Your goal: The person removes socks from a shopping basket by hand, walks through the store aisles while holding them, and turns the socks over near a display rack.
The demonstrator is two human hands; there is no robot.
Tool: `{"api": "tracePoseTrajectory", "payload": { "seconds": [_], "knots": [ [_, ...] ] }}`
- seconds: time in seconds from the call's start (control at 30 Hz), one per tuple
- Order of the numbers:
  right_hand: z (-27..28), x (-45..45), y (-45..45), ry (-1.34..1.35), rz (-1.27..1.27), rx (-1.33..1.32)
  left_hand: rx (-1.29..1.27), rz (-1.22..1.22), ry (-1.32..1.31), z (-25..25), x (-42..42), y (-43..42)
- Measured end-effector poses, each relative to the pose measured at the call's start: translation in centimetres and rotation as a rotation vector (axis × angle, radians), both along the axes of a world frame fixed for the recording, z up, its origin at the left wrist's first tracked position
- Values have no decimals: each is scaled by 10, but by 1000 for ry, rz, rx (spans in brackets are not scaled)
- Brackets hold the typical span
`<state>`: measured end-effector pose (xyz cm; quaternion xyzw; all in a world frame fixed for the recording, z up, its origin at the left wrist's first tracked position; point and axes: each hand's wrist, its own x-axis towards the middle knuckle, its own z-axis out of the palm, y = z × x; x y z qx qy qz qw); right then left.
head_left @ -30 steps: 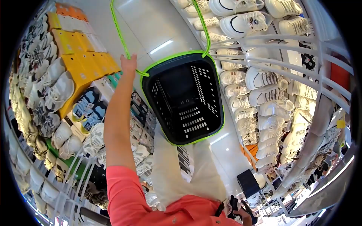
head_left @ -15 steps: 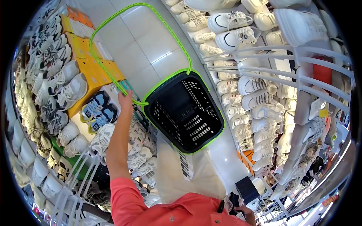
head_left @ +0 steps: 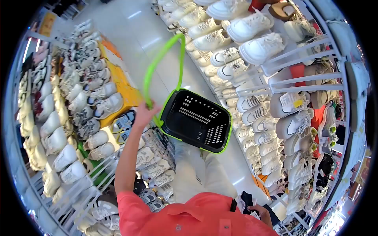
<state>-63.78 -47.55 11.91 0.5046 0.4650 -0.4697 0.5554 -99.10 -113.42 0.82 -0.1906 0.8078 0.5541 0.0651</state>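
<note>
My left hand (head_left: 146, 114) is closed around the bright green handle (head_left: 148, 74) of a black shopping basket (head_left: 197, 118) with a green rim. The basket hangs tilted in front of my legs, its inside facing me and its perforated walls showing. At my right side, low in the view, my right hand (head_left: 263, 212) grips a bundle of dark and white fabric (head_left: 249, 203). Its exact kind is unclear, and my body hides part of that hand.
Shelves of white sneakers (head_left: 262, 43) line the right side, with white metal rails in front. To the left stand more sneakers (head_left: 108, 106) on yellow boxes (head_left: 128, 92) and a white rack (head_left: 84, 187). A tiled floor (head_left: 118, 23) runs ahead between them.
The basket has swung and turned, and its handle now shows as a narrower loop. My left hand has shifted right with it. The view has moved along the aisle.
</note>
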Motion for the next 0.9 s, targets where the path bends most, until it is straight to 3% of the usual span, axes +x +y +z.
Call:
{"api": "tracePoseTrajectory", "payload": {
  "seconds": [0.03,0.1,0.17,0.2,0.3,0.43,0.5,0.57,0.7,0.77,0.83,0.9],
  "knots": [
    [2,-5,-3,-1,14,3,-134,-126,-40,23,-4,11],
    [10,-25,-7,23,40,-12,43,-142,-7,46,-7,33],
    [26,-46,-28,52,55,98,44,-79,137,70,-31,57],
    [69,-64,-58,333,100,100,-10,-50,106,72,-42,68],
    [54,-52,-41,392,125,129,-230,-55,28,96,-41,100],
    [44,-25,-17,513,254,140,-145,25,4,102,-20,129],
    [66,-20,-26,621,118,133,-370,-78,238,94,-13,131],
    [89,-26,-33,925,589,170,-370,-78,222,101,-8,125],
    [88,-20,-30,1012,588,205,-446,-287,158,92,0,105],
    [80,-16,-29,1057,545,171,-526,-745,62,109,15,112],
    [69,-14,-25,985,490,154,-555,-930,-64,114,32,137],
    [73,-18,-35,918,442,126,-562,-953,-137,90,61,157]
  ]
}}
